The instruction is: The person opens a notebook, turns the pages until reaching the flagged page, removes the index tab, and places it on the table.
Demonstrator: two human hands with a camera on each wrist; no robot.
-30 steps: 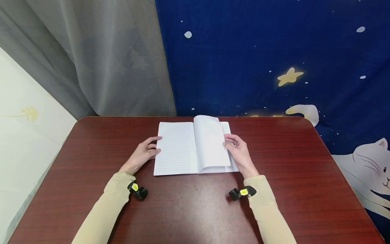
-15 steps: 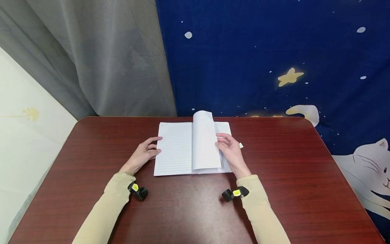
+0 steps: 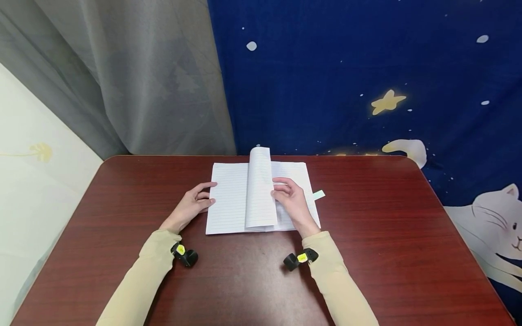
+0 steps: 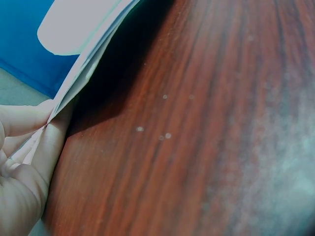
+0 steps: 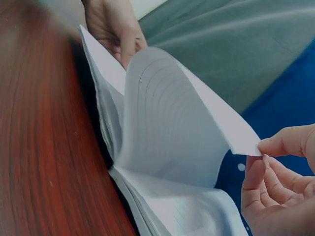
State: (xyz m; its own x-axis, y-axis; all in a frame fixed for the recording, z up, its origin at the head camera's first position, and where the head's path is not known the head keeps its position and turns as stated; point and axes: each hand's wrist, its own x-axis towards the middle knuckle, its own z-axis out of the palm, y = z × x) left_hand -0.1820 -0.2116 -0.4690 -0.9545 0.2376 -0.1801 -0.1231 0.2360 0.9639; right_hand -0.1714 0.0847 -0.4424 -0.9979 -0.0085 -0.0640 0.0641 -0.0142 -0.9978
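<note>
An open lined notebook (image 3: 229, 199) lies near the table's far edge in the head view. My left hand (image 3: 190, 205) pinches its left edge between thumb and fingers, and the left wrist view shows that edge held slightly off the tabletop. My right hand (image 3: 295, 203) pinches the free edge of a lifted page (image 3: 259, 194), which curves up and over towards the left half. In the right wrist view, the raised page (image 5: 172, 118) bows between the spine and my right thumb and fingertips. A pale green tab (image 3: 319, 194) sticks out from the notebook's right edge.
The reddish-brown wooden table (image 3: 244, 290) reaches around the notebook on all sides. Behind it hang a grey curtain (image 3: 163, 90) and a blue cloth (image 3: 310, 81) printed with stars and a cat. Each wrist wears a small black camera.
My right hand has moved left, carrying the page from the right side over past the spine. The pale green tab has come into full sight. My left hand stays where it was.
</note>
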